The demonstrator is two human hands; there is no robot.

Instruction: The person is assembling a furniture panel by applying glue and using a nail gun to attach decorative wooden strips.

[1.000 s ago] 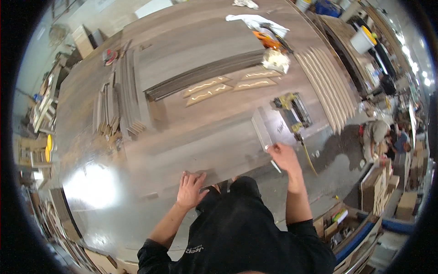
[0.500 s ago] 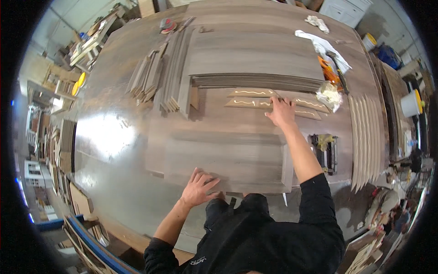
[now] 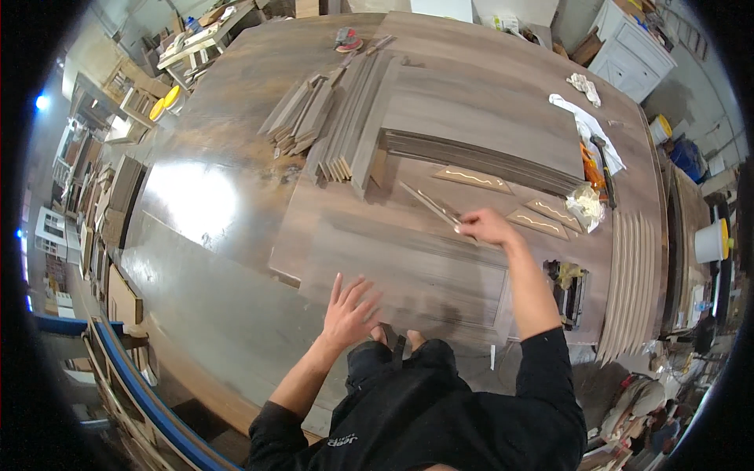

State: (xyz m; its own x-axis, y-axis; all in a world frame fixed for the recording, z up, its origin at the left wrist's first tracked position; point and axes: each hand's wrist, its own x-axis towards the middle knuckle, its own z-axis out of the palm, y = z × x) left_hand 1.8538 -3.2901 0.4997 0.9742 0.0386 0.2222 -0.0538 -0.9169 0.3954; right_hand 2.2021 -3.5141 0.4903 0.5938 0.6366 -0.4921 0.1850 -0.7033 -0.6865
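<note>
My right hand pinches one end of a narrow wood strip, which is raised and tilted over the far edge of a flat grey-brown framed panel. Behind it a mitred wood strip lies with a wavy pale bead, apparently glue, along its face. To the right of it rest two more beaded strips. Fingers spread, my left hand is at the near left side of the panel and holds nothing; it is slightly blurred.
Stacked grey panels and long boards stand beyond. A row of beaded long strips lies at right, near a black tool. A hammer, a white cloth and a red sander are farther off.
My right hand has lifted one strip from the beaded group and brought it nearer, over the panel. My left hand has come off the panel edge, fingers spreading. The whole view has shifted.
</note>
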